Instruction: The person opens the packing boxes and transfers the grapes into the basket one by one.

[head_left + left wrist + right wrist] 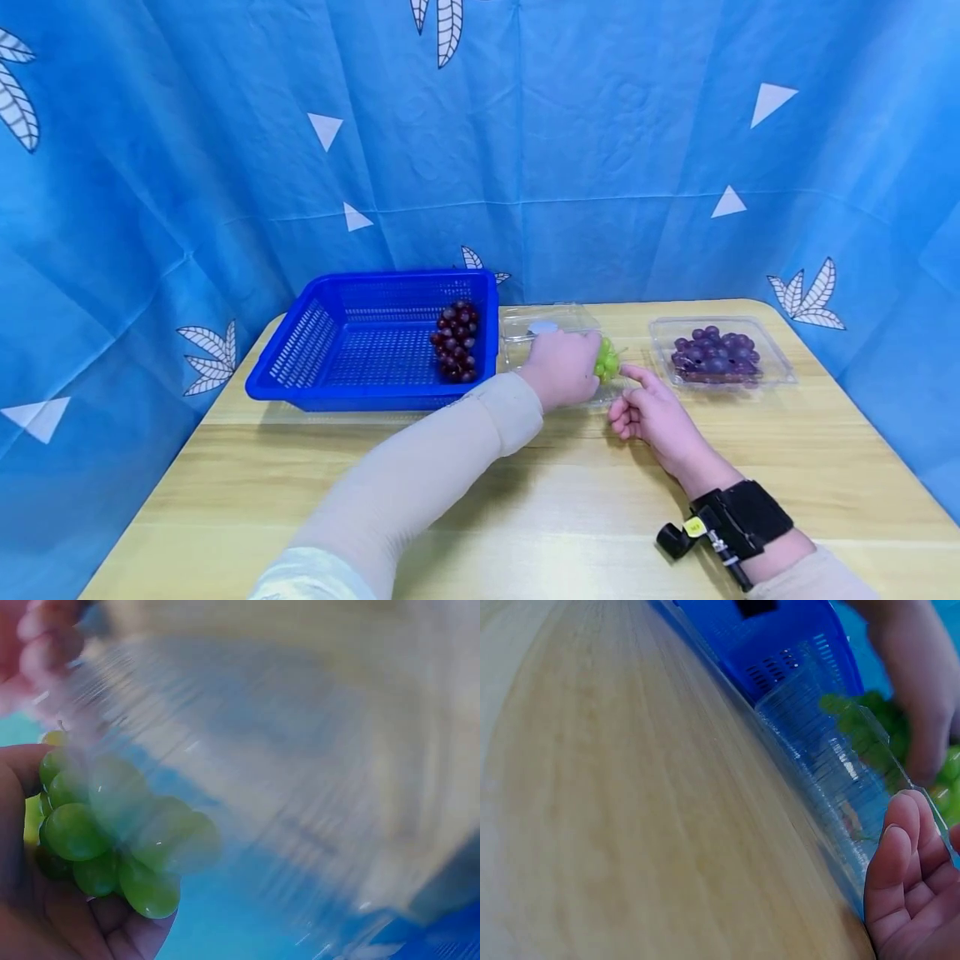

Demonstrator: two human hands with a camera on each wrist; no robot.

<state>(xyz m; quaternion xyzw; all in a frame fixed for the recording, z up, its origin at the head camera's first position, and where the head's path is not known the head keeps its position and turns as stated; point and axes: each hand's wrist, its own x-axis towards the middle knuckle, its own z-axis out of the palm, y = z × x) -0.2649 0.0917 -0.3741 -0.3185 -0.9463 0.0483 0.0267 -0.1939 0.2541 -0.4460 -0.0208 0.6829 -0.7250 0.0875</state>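
Observation:
My left hand (pixel 564 367) grips a bunch of green grapes (pixel 607 360) over an open clear plastic box (pixel 817 750). In the left wrist view the grapes lie against the palm, partly behind blurred clear plastic. The box's lid (pixel 551 318) is folded back towards the curtain, with a pale label on it. At the box's right end my right hand (pixel 660 421) holds the rim, fingers curled on one side and the thumb on the other. The left forearm hides part of the box in the head view.
Left of the box stands a blue slotted basket (pixel 375 392), a bunch of dark red grapes (pixel 455 342) at its right end. Another clear box (pixel 780 371) with purple grapes (pixel 716 354) sits to the right. A blue curtain (pixel 600 167) surrounds the wooden table (pixel 247 483).

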